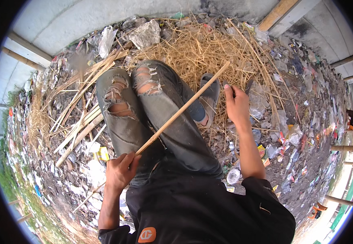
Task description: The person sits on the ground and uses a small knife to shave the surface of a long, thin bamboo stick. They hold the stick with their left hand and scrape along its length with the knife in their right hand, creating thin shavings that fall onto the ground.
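My left hand (pixel 121 171) is closed around a long bamboo strip (pixel 180 110). The strip slants up and right across my knees, its far end above a sandal (pixel 209 97) on my foot. A thinner length shows behind the hand at lower left; I cannot tell if it is the same piece. My right hand (pixel 237 106) is raised right of the strip and apart from it, thumb pointing up and fingers curled. Beside its fingers shows a dark blade-like tool (pixel 249 85), mostly hidden by the hand.
Straw-like bamboo shavings (pixel 196 51) are heaped beyond my feet. Split bamboo strips (pixel 81 97) lie left of my knees. A pale rock (pixel 145 34) and a plastic bag (pixel 107 42) sit before the grey wall (pixel 103 14). Litter covers the ground; a clear plastic cup (pixel 233 176) lies near my right forearm.
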{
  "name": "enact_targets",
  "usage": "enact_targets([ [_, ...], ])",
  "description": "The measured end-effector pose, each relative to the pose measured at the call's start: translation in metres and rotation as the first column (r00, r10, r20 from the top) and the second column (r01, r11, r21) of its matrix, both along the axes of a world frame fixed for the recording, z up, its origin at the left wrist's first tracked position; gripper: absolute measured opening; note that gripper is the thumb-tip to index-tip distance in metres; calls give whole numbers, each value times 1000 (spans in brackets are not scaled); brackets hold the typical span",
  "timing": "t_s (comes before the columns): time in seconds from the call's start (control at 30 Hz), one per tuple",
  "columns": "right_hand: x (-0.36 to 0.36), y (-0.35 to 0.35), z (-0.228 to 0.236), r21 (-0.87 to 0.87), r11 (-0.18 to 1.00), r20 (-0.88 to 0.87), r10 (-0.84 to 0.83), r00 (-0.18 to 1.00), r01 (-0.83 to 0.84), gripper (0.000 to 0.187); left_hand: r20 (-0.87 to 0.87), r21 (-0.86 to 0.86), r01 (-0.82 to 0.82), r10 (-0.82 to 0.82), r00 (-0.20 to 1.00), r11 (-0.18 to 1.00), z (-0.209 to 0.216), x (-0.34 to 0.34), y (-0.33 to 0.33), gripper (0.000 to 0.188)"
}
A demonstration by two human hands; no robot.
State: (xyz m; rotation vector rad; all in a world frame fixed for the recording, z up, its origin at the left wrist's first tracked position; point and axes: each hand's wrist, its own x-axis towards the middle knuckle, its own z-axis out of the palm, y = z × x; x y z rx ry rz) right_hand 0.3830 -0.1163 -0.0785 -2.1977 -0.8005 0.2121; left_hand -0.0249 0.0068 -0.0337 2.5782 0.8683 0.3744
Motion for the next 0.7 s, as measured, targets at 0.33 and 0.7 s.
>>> enact_targets([
  [0.33, 5, 35, 8, 190, 980, 8, 53, 999, -54, 38, 26, 39, -12, 11, 1000, 999, 0, 14, 8, 12],
  [0.7, 3, 47, -15, 151, 988, -63, 35, 997, -25, 43, -17, 49, -30, 31, 999, 998, 0, 17, 7, 11],
])
